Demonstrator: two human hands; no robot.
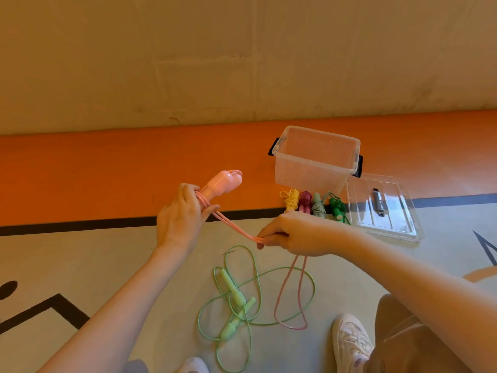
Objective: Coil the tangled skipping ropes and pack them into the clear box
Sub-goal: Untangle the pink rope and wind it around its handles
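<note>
Both hands (183, 216) grip rounded pink handles (222, 183) and thin cord (234, 227).

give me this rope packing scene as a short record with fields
left hand: left hand grips pink rope handles, cord wound round them
right hand: right hand pinches doubled pink cord
floor: light green skipping rope lies loose, uncoiled
coiled: four coiled rope bundles beside the box
box: clear plastic box open, nothing inside; clear lid on floor to its right
</note>
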